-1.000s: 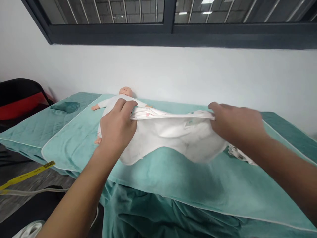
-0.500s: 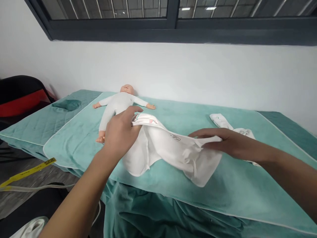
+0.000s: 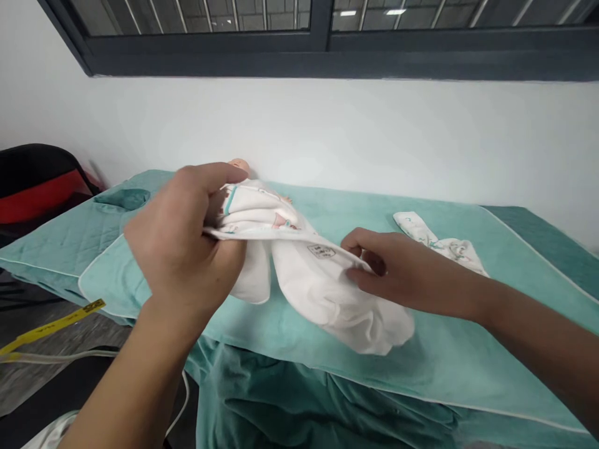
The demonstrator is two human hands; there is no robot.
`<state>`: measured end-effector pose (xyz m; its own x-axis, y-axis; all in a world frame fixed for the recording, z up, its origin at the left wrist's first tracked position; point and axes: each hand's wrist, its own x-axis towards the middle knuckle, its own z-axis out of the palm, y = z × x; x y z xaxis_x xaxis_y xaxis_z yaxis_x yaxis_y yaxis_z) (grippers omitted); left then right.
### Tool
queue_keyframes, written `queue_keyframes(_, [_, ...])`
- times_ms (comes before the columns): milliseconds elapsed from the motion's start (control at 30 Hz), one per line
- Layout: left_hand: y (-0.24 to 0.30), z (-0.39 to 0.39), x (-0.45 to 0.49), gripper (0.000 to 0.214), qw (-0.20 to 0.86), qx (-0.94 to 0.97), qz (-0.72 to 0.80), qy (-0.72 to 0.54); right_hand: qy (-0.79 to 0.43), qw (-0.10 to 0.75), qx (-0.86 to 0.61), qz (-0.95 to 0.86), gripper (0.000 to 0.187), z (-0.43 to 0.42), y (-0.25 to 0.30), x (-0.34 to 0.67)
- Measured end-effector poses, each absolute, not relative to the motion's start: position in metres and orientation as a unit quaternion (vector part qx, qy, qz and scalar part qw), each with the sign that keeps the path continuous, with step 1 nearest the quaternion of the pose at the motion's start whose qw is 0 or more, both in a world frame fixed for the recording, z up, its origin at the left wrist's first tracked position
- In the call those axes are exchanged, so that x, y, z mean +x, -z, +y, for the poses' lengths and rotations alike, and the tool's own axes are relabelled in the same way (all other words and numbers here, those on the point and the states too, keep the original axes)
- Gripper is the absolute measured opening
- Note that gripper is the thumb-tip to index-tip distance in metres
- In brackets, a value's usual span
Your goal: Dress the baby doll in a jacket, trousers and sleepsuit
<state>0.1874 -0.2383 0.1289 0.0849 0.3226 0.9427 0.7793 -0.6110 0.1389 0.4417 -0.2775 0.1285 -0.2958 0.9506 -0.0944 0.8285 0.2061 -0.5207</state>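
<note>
garment point(image 3: 327, 287) long axis runs left-right between both hands: left hand point(image 3: 180, 249) pinches bunched end, held high; right hand point(image 3: 397, 271) pinches upper edge (middle sags onto tabletop point(image 3: 444, 368) near front edge)

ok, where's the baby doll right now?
Head view, left of centre, by the wall: only the baby doll's head shows, above the left hand and white garment.

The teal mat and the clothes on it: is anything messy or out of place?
Nothing looks damaged. A small white garment lies crumpled on the teal mat, and the teal sheet beneath hangs bunched over the front edge.
</note>
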Motion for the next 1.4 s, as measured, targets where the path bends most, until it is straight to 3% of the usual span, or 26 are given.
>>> queue_keyframes(133, [-0.135, -0.240, 0.179, 0.027, 0.231, -0.709, -0.401, 0.531, -0.179, 0.109, -0.593, -0.778, 0.029, -0.271, -0.121, 0.434])
queue_keyframes(267, [-0.123, -0.233, 0.171, 0.024, 0.214, -0.715, -0.474, 0.468, -0.106, 0.092, -0.633, -0.762, 0.025, -0.256, -0.098, 0.452])
queue_keyframes(367, [-0.107, -0.225, 0.168, 0.027, 0.172, -0.721, -0.552, 0.383, -0.030, 0.152, -0.682, -0.715, 0.027, -0.246, -0.081, 0.473])
queue_keyframes(533, [-0.089, -0.215, 0.160, 0.030, 0.050, -0.747, -0.612, 0.256, -0.075, 0.199, -0.747, -0.630, 0.029, -0.251, -0.076, 0.492])
queue_keyframes(800, [-0.089, -0.197, 0.156, 0.043, -0.148, -0.735, -0.611, 0.254, -0.046, 0.037, -0.794, -0.605, 0.027, -0.255, -0.112, 0.509])
queue_keyframes(967, [-0.077, -0.150, 0.179, 0.040, -0.112, -0.745, -0.622, 0.214, -0.049, -0.097, -0.781, -0.615, 0.028, -0.208, -0.115, 0.522])
queue_keyframes(1100, [-0.053, -0.101, 0.210, 0.037, -0.005, -0.756, -0.634, 0.160, -0.013, -0.127, -0.782, -0.610, 0.033, -0.167, -0.085, 0.511])
queue_keyframes(1267, [0.000, -0.094, 0.252, 0.038, 0.107, -0.793, -0.578, 0.162, 0.115, -0.043, -0.720, -0.683, 0.038, -0.156, -0.011, 0.473])
queue_keyframes(1400, [0.050, -0.106, 0.275, 0.034, 0.014, -0.858, -0.497, 0.125, 0.001, 0.070, -0.679, -0.730, 0.031, -0.154, 0.042, 0.455])
